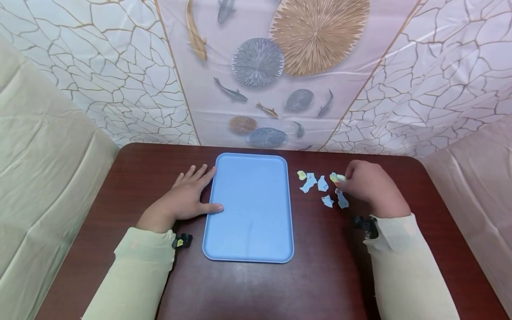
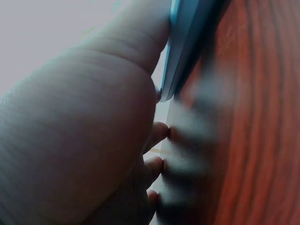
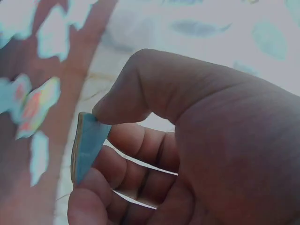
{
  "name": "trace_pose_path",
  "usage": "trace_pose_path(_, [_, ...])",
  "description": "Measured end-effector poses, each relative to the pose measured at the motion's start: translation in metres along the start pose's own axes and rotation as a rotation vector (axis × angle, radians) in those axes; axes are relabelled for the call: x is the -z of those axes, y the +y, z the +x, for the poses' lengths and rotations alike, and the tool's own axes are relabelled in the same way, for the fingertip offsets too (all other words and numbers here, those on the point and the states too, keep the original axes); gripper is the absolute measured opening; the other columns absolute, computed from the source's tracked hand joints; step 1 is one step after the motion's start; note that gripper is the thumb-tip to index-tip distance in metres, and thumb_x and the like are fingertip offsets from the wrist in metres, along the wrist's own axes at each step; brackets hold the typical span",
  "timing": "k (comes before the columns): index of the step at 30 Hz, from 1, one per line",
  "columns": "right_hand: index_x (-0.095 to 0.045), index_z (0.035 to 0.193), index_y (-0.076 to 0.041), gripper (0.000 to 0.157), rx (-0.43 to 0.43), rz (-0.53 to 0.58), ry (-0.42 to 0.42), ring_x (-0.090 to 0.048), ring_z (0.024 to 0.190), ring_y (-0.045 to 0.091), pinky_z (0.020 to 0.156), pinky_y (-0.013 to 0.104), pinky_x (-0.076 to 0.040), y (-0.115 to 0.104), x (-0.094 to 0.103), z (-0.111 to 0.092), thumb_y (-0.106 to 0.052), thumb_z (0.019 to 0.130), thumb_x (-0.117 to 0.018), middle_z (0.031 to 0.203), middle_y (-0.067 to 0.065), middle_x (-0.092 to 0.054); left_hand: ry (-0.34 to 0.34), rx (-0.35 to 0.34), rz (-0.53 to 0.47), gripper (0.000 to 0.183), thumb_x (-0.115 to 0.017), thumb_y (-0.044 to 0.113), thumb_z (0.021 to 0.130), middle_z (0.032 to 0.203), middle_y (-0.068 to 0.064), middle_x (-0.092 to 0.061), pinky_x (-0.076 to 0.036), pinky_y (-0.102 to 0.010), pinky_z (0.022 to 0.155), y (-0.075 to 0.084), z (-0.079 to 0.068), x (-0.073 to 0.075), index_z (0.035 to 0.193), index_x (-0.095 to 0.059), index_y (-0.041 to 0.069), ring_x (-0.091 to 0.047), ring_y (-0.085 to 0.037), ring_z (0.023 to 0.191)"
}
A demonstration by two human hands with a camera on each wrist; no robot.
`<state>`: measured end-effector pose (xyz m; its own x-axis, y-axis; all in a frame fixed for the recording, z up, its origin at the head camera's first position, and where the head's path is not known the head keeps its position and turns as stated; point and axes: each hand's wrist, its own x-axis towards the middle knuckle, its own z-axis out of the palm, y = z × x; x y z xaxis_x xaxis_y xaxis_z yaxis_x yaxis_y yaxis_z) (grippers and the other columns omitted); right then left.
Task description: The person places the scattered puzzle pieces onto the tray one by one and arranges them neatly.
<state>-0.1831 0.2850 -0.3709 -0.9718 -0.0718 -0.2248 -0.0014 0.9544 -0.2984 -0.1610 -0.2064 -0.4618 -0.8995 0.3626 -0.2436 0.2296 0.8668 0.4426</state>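
Observation:
A light blue rectangular tray [image 1: 250, 209] lies on the table. My left hand [image 1: 184, 195] rests at its left edge, fingers spread, with the thumb over the rim; the left wrist view shows this hand [image 2: 89, 126] close up beside the tray's side [image 2: 180, 51]. To the right of the tray, my right hand [image 1: 370, 182] pinches a small flat light-blue piece [image 3: 89, 145] with a brownish edge between thumb and fingers. Several irregular pieces lie near that hand, among them a yellowish one [image 1: 302, 175] and pale blue ones [image 1: 323, 183] [image 1: 327, 201].
The table [image 1: 248, 293] is dark reddish-brown with rounded far corners. Behind it hangs a patterned cloth [image 1: 256, 102] with fish and round shapes. Pale cloth panels [image 1: 36, 178] stand at both sides.

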Motion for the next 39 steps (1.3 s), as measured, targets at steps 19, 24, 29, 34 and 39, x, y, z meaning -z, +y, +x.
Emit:
trace_pose_path(19, [-0.062,0.094,-0.011,0.018,0.243,0.014,0.044,-0.061,0.076,0.026,0.07,0.041,-0.051,-0.101,-0.032,0.031,-0.015,0.092,-0.079,0.081,0.007,-0.064,0.008,-0.001,-0.011,0.125,-0.076,0.08,0.093,0.19,-0.018,-0.008,0.0,-0.075,0.138,0.0,0.001,-0.002,0.183,-0.01,0.023,0.004,-0.049,0.176])
trace_pose_path(24, [-0.061,0.092,-0.01,0.019,0.311,0.002,0.038,-0.059,0.073,0.025,0.069,0.04,-0.049,-0.126,-0.039,0.038,-0.015,0.091,-0.08,0.078,0.005,-0.062,0.011,-0.004,-0.011,0.125,-0.076,0.08,0.093,0.191,-0.017,-0.008,0.0,-0.075,0.138,0.0,0.001,-0.001,0.184,-0.01,0.024,0.004,-0.048,0.176])
trace_pose_path(29, [-0.064,0.094,-0.012,0.019,0.359,-0.008,0.015,-0.06,0.076,0.023,0.071,0.039,-0.049,-0.154,-0.054,0.048,-0.018,0.089,-0.081,0.082,0.002,-0.065,0.016,-0.001,-0.012,0.124,-0.077,0.079,0.093,0.191,-0.017,-0.008,0.0,-0.075,0.138,0.0,0.0,-0.001,0.183,-0.011,0.024,0.003,-0.048,0.176])
trace_pose_path(34, [-0.062,0.094,-0.014,0.021,0.343,0.076,-0.045,-0.06,0.076,0.021,0.068,0.037,-0.049,-0.18,-0.077,0.056,-0.019,0.092,-0.082,0.082,0.001,-0.066,0.018,0.007,-0.001,0.124,-0.077,0.08,0.093,0.19,-0.018,-0.01,-0.001,-0.075,0.138,0.0,0.0,-0.001,0.183,-0.013,0.023,0.002,-0.049,0.176])
trace_pose_path(39, [-0.064,0.092,-0.015,0.022,0.319,0.147,-0.09,-0.062,0.074,0.021,0.063,0.036,-0.048,-0.202,-0.09,0.063,-0.024,0.095,-0.084,0.079,0.002,-0.065,0.021,0.013,0.006,0.124,-0.076,0.08,0.092,0.19,-0.018,-0.01,-0.002,-0.076,0.138,0.001,0.0,0.0,0.183,-0.014,0.023,0.001,-0.049,0.176])
